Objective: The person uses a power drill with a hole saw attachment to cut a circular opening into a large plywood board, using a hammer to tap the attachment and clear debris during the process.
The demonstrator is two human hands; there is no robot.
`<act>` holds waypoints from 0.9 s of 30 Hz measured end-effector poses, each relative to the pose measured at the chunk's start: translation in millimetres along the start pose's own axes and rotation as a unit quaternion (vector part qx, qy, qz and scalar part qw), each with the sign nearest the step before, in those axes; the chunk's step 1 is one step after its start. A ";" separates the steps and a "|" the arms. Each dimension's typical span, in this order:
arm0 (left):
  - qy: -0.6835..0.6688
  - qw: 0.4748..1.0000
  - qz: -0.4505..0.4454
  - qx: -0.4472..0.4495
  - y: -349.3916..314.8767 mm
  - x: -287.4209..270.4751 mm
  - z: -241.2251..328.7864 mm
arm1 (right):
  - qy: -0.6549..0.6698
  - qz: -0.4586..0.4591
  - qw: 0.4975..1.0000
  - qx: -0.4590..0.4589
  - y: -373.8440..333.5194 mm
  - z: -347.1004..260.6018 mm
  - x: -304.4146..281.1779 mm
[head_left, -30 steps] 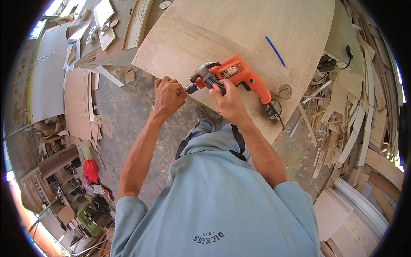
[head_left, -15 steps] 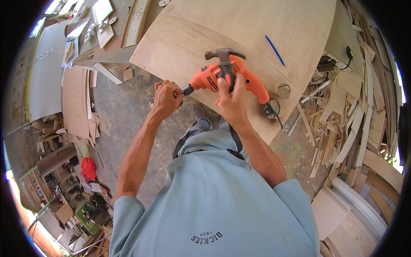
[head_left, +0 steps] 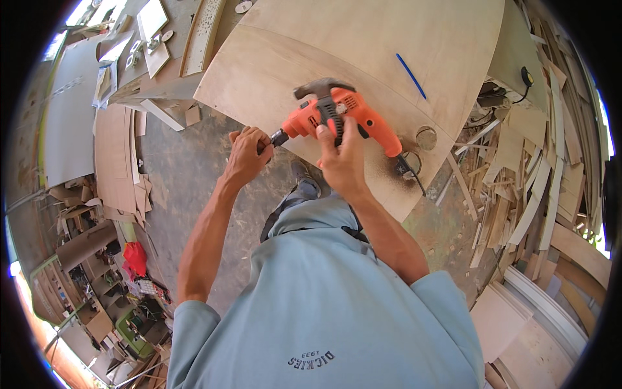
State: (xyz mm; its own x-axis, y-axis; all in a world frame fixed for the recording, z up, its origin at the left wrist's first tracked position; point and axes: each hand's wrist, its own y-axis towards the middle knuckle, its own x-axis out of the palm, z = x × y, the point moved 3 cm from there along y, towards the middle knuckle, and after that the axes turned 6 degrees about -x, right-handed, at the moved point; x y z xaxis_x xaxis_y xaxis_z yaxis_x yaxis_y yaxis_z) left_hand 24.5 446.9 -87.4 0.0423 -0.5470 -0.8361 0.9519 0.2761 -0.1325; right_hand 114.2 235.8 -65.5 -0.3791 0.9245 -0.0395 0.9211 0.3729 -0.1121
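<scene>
An orange corded drill (head_left: 379,129) lies on its side on a plywood sheet (head_left: 278,61), its dark chuck (head_left: 279,137) sticking out past the near edge. My left hand (head_left: 246,157) is closed just in front of the chuck; whatever its fingers pinch there is hidden. In my right hand (head_left: 343,162) is a claw hammer (head_left: 329,111) with a black and red handle, gripped low with the fingers wrapped round. The dark hammer head is over the drill's body; whether they touch I cannot tell.
A blue pencil (head_left: 411,76) lies on the sheet. Near its right corner are round cut-outs (head_left: 426,137) with dark dust around them. Scrap wood strips (head_left: 518,194) pile up at right. Boards (head_left: 115,152) and cluttered shelves (head_left: 97,285) stand at left.
The hammer has shifted a little left over the drill with my right hand. My left hand stays by the chuck, its fingers slightly rearranged. The whole view has shifted slightly.
</scene>
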 end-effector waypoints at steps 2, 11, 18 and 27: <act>0.011 1.000 0.009 0.006 3.0 -6.2 5.2 | 0.005 0.021 1.000 0.017 0.3 -8.0 -3.1; 0.052 0.998 0.003 0.044 -10.1 6.9 -4.3 | -0.009 -0.008 0.999 -0.044 -3.9 13.0 6.6; 0.046 0.996 -0.008 0.077 -2.1 0.6 -7.0 | -0.157 -0.112 0.967 -0.164 -21.2 38.1 22.3; 0.063 0.997 -0.043 0.021 7.3 -11.9 3.1 | -0.042 0.006 0.991 -0.125 33.8 -5.8 -12.4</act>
State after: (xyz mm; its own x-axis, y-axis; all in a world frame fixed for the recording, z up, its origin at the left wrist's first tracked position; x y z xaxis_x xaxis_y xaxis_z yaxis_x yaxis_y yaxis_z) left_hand 31.9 453.0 -76.8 -0.0757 -0.4626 -0.8833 0.9623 0.1981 -0.1863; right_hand 150.5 237.4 -63.1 -0.3650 0.9229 -0.1229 0.9145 0.3801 0.1384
